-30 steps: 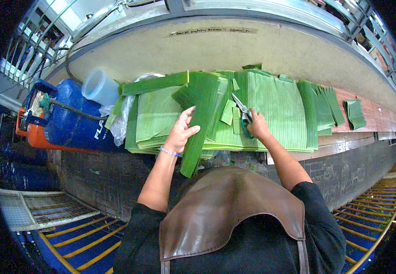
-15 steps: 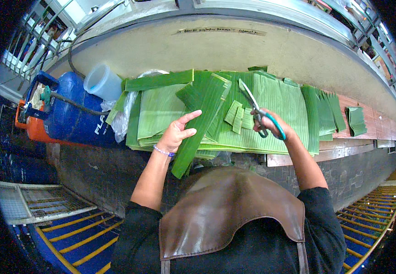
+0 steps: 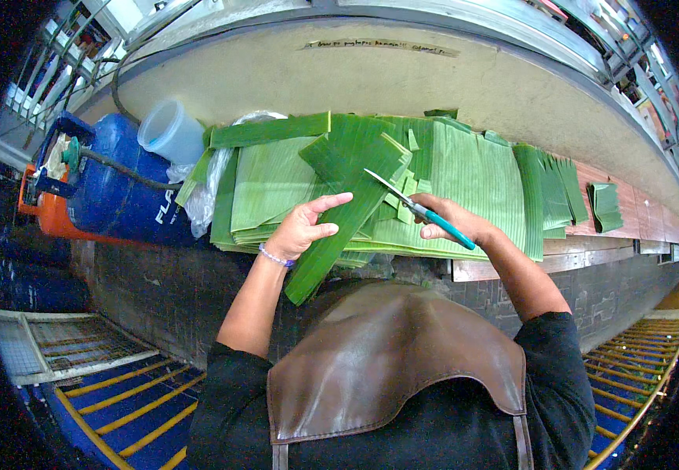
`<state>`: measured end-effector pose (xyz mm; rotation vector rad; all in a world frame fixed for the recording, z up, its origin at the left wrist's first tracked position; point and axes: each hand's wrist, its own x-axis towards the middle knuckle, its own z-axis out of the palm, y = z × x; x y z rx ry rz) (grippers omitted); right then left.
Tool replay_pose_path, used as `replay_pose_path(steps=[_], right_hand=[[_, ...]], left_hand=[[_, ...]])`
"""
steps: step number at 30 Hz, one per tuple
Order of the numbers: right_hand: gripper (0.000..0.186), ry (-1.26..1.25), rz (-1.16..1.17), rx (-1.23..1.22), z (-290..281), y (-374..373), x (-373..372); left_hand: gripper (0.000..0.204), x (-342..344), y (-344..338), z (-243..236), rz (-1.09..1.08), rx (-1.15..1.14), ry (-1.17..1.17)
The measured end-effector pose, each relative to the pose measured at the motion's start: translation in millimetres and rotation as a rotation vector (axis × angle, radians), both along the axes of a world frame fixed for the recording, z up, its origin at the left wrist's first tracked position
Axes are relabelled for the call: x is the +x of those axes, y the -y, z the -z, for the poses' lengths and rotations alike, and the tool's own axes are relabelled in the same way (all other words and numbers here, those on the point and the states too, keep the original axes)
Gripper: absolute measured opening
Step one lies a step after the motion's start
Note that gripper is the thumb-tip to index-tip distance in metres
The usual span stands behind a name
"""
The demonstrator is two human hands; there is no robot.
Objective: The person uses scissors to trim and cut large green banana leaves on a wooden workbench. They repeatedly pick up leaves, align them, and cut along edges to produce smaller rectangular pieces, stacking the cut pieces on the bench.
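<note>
My left hand (image 3: 300,229) holds a long dark green banana leaf strip (image 3: 339,235). Its thumb and index finger stretch apart over the strip's left edge; the other fingers are hidden. The strip slants from the pile down past the table's front edge. In my right hand (image 3: 451,220) is a pair of scissors (image 3: 390,186) with teal handles. Their blades point up and left, across the strip's right edge, and look nearly closed. Small cut leaf pieces (image 3: 407,189) lie just beyond the blades. Under everything spreads a stack of broad banana leaves (image 3: 473,188).
Left of the stack stand a blue tank (image 3: 120,172) with a hose, a translucent plastic tub (image 3: 171,133) and a plastic bag (image 3: 202,200). Folded leaves (image 3: 607,207) lie on the wooden tabletop (image 3: 645,204) at right. A beige wall (image 3: 339,78) rises behind.
The scissors have swung left and their blades have come together, now over the strip beside my left hand. My right hand moved slightly left with them. The left hand has barely shifted.
</note>
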<state>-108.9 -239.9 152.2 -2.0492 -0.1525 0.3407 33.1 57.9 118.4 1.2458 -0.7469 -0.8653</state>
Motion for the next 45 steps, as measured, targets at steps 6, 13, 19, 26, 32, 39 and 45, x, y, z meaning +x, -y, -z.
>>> replay_pose_path(steps=[6,13,19,26,32,39,45], right_hand=[[0.092,0.007,-0.021,0.001,-0.9,-1.1,-1.0],[0.075,0.021,0.098,-0.094,13.9,-11.8,-4.8],[0.053,0.012,0.189,-0.172,15.4,-25.1,-12.5],[0.051,0.024,0.194,-0.126,17.6,-27.6,-15.3],[0.057,0.117,0.248,-0.075,27.8,-29.4,-4.3],[0.050,0.025,0.290,-0.082,29.2,-25.3,6.9],[0.052,-0.114,0.356,0.435,27.3,-30.6,8.4]], left_hand=[[0.059,-0.5,-5.4,-0.9,0.039,0.019,0.050],[0.059,1.9,-9.5,-2.2,0.081,0.047,0.016],[0.059,3.3,-9.4,-2.8,0.098,0.068,0.002],[0.060,6.5,-5.0,-6.7,0.114,0.093,-0.028],[0.060,5.5,8.7,-3.2,0.223,0.116,0.011],[0.060,16.6,22.4,1.9,0.195,0.095,0.035],[0.054,8.7,32.0,-19.2,-0.158,0.011,0.371]])
